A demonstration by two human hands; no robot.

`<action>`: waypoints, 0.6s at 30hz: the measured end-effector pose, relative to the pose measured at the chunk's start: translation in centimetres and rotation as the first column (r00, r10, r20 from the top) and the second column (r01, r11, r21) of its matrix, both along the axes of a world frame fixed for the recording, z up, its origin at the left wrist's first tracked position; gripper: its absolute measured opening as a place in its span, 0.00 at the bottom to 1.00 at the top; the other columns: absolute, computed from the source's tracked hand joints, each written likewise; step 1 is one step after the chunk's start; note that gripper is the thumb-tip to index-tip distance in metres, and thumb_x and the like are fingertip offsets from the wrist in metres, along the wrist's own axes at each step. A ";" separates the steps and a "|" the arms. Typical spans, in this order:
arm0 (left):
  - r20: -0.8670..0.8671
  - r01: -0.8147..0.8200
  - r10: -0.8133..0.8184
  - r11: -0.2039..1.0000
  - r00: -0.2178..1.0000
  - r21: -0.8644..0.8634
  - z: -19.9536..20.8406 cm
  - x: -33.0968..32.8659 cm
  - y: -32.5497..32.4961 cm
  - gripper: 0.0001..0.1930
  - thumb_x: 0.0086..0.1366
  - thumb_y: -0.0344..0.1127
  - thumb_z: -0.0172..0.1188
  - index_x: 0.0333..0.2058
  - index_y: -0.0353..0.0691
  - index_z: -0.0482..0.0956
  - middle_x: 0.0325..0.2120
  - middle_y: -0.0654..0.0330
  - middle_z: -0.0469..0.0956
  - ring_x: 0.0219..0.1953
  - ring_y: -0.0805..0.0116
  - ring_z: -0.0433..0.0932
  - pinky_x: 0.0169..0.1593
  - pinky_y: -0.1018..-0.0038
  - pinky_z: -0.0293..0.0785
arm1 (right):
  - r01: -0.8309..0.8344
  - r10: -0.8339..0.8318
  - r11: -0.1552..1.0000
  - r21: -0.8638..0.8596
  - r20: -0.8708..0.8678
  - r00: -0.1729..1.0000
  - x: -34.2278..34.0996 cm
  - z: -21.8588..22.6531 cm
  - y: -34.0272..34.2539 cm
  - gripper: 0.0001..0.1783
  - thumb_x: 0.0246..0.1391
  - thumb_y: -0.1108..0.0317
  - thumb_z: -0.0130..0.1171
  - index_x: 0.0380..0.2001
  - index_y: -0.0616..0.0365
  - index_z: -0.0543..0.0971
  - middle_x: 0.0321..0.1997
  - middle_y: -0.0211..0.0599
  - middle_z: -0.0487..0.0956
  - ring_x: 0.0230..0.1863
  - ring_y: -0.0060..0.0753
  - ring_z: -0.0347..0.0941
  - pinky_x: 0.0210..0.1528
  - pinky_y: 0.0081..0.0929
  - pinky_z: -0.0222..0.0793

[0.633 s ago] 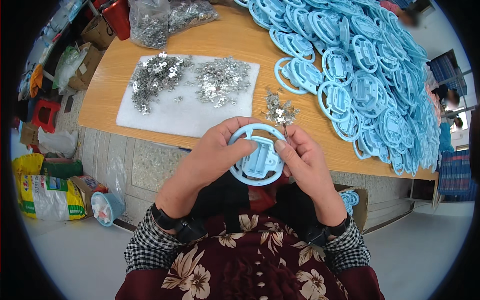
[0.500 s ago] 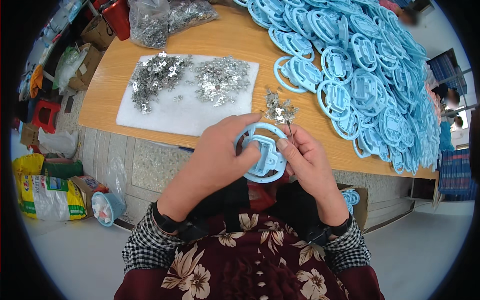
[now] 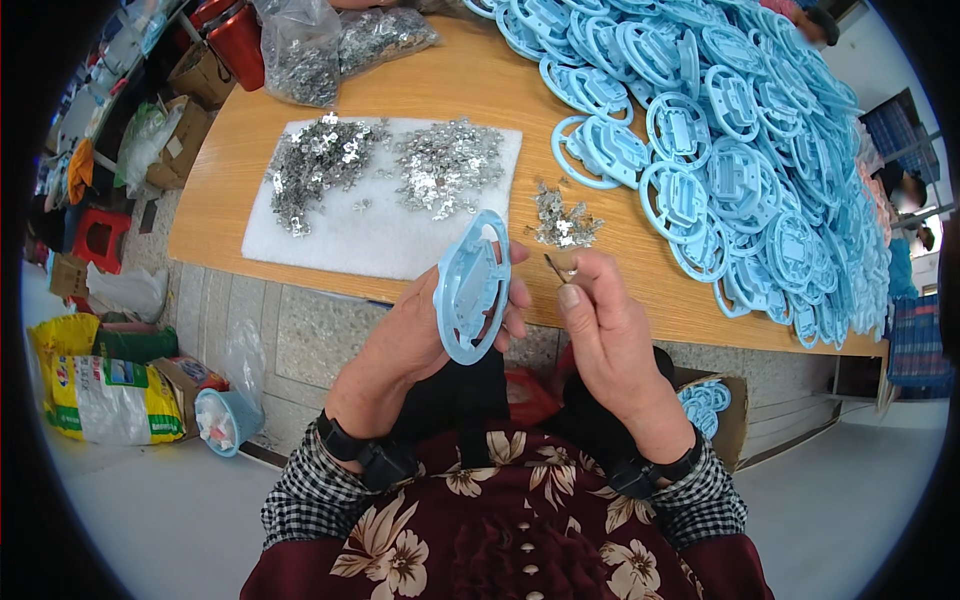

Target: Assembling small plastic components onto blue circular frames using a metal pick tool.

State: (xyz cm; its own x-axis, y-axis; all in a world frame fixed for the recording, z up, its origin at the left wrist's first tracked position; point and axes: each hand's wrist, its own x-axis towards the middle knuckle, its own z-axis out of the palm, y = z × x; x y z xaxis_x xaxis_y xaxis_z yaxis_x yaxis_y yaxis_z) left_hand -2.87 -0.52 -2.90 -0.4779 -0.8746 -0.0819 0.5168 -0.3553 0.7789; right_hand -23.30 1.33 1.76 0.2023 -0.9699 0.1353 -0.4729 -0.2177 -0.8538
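Observation:
My left hand (image 3: 402, 330) grips a light blue oval plastic part (image 3: 474, 288) shaped like a toy steering wheel, tilted up with its recessed middle turned to the right. In my right hand (image 3: 612, 335), thumb and forefinger pinch a thin dark pointed tool (image 3: 555, 268); most of it is hidden by the fingers. The tool's tip is apart from the blue part. Just beyond my hands, a small heap of metal clips (image 3: 562, 218) lies on the wooden table (image 3: 400, 290).
A white foam sheet (image 3: 300, 245) bears two piles of small metal pieces. Plastic bags of metal pieces (image 3: 388, 38) and a red tumbler (image 3: 234, 50) stand at the far left. Blue parts (image 3: 740, 180) are heaped at the right. A cardboard box (image 3: 735, 410) sits below the table edge.
My hands have moved apart. The blue part has shifted left and tilted up in my left hand. My right hand has drawn the tool away from it.

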 end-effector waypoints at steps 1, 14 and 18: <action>-0.029 0.002 -0.002 1.000 1.000 -0.007 -0.1 0.0 0.0 0.26 0.77 0.48 0.43 0.62 0.33 0.67 0.42 0.52 0.79 0.37 0.64 0.83 0.36 0.73 0.81 | 0.001 -0.001 1.000 0.001 0.001 1.000 0.6 0.3 -0.1 0.12 0.68 0.72 0.50 0.53 0.59 0.74 0.28 0.34 0.76 0.29 0.25 0.76 0.34 0.23 0.71; -0.028 -0.001 0.001 1.000 1.000 -0.023 -0.2 0.0 0.3 0.30 0.67 0.44 0.62 0.62 0.33 0.67 0.30 0.53 0.80 0.29 0.71 0.78 0.29 0.79 0.73 | -0.119 0.122 0.980 -0.161 0.004 0.993 2.0 -1.8 -0.4 0.22 0.58 0.82 0.54 0.56 0.56 0.77 0.28 0.36 0.79 0.31 0.35 0.80 0.35 0.31 0.76; 0.055 -0.025 0.027 0.999 0.998 -0.046 0.0 0.0 0.5 0.30 0.67 0.42 0.61 0.63 0.32 0.66 0.30 0.54 0.80 0.27 0.72 0.77 0.29 0.80 0.72 | -0.115 0.118 0.988 -0.107 0.020 0.993 2.2 -1.1 -0.3 0.22 0.58 0.81 0.54 0.55 0.56 0.78 0.28 0.38 0.79 0.31 0.38 0.80 0.34 0.32 0.76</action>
